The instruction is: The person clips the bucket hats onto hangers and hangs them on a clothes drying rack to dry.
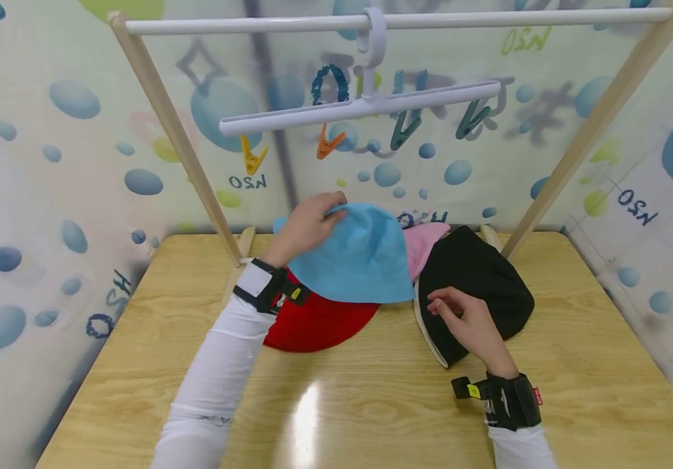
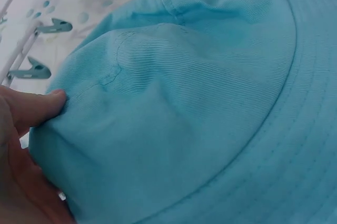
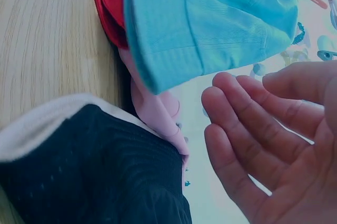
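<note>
At the centre of the head view I can make out only the lower part of the red hat (image 1: 324, 327); the light-blue bucket hat (image 1: 359, 254) hides the rest. The pink hat (image 1: 423, 244) shows just a wedge beside the black hat (image 1: 479, 280). Both white sleeves (image 1: 213, 384) are cut off by the bottom edge, and any lettering on the red tag (image 1: 538, 396), lower right, is too small to read. In the left wrist view, the left hand (image 2: 23, 145) is cropped at left, and the teal clothespins (image 2: 62, 25), upper left, look blurred. The right wrist view's right edge crops the right hand (image 3: 274, 129).
</note>
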### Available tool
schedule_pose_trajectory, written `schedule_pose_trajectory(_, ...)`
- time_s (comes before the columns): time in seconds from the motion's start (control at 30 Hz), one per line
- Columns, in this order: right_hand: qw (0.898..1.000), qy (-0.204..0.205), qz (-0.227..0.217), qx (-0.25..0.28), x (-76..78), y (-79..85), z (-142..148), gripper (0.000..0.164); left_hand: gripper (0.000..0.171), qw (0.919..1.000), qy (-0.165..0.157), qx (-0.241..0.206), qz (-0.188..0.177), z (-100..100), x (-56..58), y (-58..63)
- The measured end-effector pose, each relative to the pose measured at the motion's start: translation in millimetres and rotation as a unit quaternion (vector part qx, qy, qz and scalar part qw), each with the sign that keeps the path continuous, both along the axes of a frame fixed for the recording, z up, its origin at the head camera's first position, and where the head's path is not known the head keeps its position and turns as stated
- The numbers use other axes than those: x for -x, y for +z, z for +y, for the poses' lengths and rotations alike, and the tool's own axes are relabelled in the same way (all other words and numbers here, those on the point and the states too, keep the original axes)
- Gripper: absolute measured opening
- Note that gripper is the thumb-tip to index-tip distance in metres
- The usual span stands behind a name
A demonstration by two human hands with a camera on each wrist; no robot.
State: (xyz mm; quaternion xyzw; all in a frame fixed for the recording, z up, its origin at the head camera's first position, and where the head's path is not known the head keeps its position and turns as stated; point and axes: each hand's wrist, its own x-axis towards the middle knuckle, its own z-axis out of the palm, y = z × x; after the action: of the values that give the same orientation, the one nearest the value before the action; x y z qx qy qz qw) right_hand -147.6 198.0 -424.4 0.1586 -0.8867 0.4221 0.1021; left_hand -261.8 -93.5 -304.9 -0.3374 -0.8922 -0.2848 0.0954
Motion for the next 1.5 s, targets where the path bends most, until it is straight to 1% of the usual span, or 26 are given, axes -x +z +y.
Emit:
schedule_pose_trajectory(0.13,1.000,0.007,-0.014,0.003,3.0,-2.9,-3,0.016,0.009,0.9996,0.008,-0.024,0.012,-14,2.1,3.1)
schedule_pose_trajectory(0.27,1.000,0.014,-0.024,0.000,4.7,-2.1,-9,0.016,0.008,0.9991,0.012,-0.041,0.001,-26,2.6,4.7)
schedule_pose_trajectory(0.3,1.000,0.014,-0.026,-0.002,3.3,2.2,-12,0.016,0.008,0.9989,0.015,-0.043,-0.004,-29,2.6,4.9)
schedule_pose_trajectory(0.33,1.000,0.015,-0.026,-0.002,3.9,2.4,-13,0.016,0.008,0.9987,0.017,-0.047,-0.012,-32,2.1,5.8)
schedule_pose_trajectory(0.43,0.999,0.023,-0.024,-0.002,6.6,2.2,-17,0.016,0.010,0.9983,0.025,-0.046,-0.024,-41,0.3,8.3)
schedule_pose_trajectory(0.5,0.999,0.030,-0.026,0.002,9.2,2.1,-20,0.015,0.010,0.9980,0.034,-0.044,-0.031,-47,-0.9,9.9)
schedule_pose_trajectory(0.53,0.999,0.035,-0.026,0.006,12.2,-2.0,-20,0.016,0.011,0.9978,0.038,-0.043,-0.034,-49,-1.3,10.6)
schedule_pose_trajectory(0.67,0.998,0.049,-0.029,0.014,16.3,-0.9,-26,0.014,0.013,0.9968,0.059,-0.043,-0.034,-59,-1.7,12.2)
schedule_pose_trajectory(0.83,0.997,0.064,-0.032,0.018,19.1,0.4,-36,0.014,0.015,0.9937,0.083,-0.057,-0.048,-72,-5.2,16.2)
schedule_pose_trajectory(0.9,0.997,0.069,-0.029,0.016,20.1,0.4,-39,0.015,0.016,0.9918,0.094,-0.064,-0.058,-78,-6.7,17.8)
schedule_pose_trajectory(1.07,0.996,0.085,-0.014,0.008,25.9,1.6,-47,0.015,0.020,0.9874,0.123,-0.072,-0.069,-92,-9.0,20.4)
schedule_pose_trajectory(1.2,0.994,0.108,0.003,-0.017,33.5,8.0,-54,0.014,0.022,0.9834,0.152,-0.075,-0.065,-101,-9.5,20.3)
schedule_pose_trajectory(1.33,0.990,0.127,0.024,-0.054,42.6,19.5,-61,0.013,0.020,0.9786,0.180,-0.083,-0.057,-110,-10.7,19.9)
schedule_pose_trajectory(1.5,0.986,0.145,0.033,-0.080,54.2,34.2,-71,0.014,0.019,0.9726,0.198,-0.106,-0.060,-118,-12.6,20.1)
